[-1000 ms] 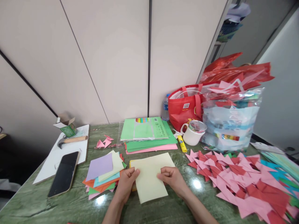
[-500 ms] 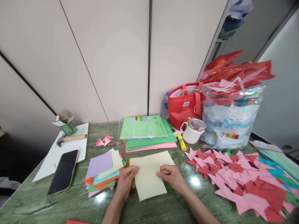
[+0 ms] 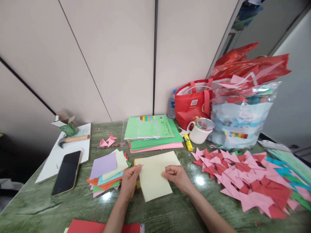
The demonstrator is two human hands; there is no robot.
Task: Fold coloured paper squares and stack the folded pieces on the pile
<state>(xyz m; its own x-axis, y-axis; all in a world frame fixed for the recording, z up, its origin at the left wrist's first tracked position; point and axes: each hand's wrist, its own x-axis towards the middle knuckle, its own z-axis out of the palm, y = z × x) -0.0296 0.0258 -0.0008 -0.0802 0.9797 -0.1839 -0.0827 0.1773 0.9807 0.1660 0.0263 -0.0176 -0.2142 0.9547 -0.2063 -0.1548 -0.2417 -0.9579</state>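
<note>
A pale yellow sheet of paper [image 3: 155,186] is held between my two hands, its lower corner hanging toward me. My left hand [image 3: 130,179] pinches its left edge between thumb and fingers. On the opposite edge, my right hand [image 3: 175,176] grips it with the fingers curled and the thumb on top. Right behind lies more pale yellow paper [image 3: 160,159], partly covered by the held sheet. Left of my left hand is a loose pile of coloured square sheets [image 3: 104,165], with a purple one on top.
Pink and red folded papers [image 3: 250,181] spread on the right. Behind are green paper packs [image 3: 148,127], a yellow glue stick [image 3: 188,142], a white mug [image 3: 199,134] and a red bag [image 3: 191,103]. A phone [image 3: 66,173] and hammer [image 3: 75,139] are left; red paper [image 3: 89,226] lies in front.
My view has tipped down slightly, bringing more of the red paper at the near edge into sight. Both hands keep their pinch on the yellow sheet, which has barely moved.
</note>
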